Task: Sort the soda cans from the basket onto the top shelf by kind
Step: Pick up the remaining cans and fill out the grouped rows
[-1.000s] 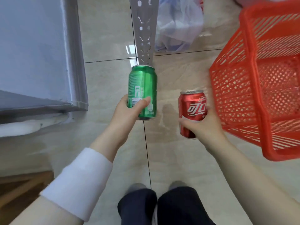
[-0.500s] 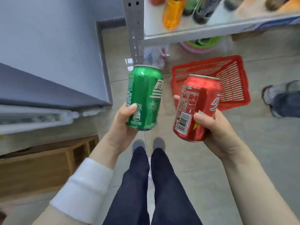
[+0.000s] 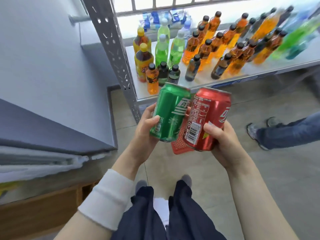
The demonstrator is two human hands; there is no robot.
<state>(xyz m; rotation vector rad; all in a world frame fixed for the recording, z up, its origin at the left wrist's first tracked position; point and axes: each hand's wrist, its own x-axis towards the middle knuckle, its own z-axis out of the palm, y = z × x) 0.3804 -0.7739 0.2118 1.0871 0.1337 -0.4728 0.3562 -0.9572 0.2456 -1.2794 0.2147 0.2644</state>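
Observation:
My left hand [image 3: 144, 134] grips a green soda can [image 3: 170, 112], held upright and tilted slightly right. My right hand [image 3: 223, 141] grips a red soda can [image 3: 206, 119] with its barcode facing me. The two cans touch near their tops, at chest height in front of a metal shelf [image 3: 256, 73]. Only a corner of the red basket [image 3: 180, 147] shows on the floor, below and behind the cans. The shelf board in view carries several bottles of orange, green and dark drinks.
A perforated grey shelf post [image 3: 114, 49] rises left of the cans. A grey wall and ledge [image 3: 52, 101] fill the left side, a wooden crate [image 3: 39, 210] sits lower left. Another person's legs and shoes [image 3: 277, 134] stand at the right on the tiled floor.
Both hands have risen with their cans and come together until the cans touch. The view has tipped up from the floor and basket toward the bottle-laden shelf.

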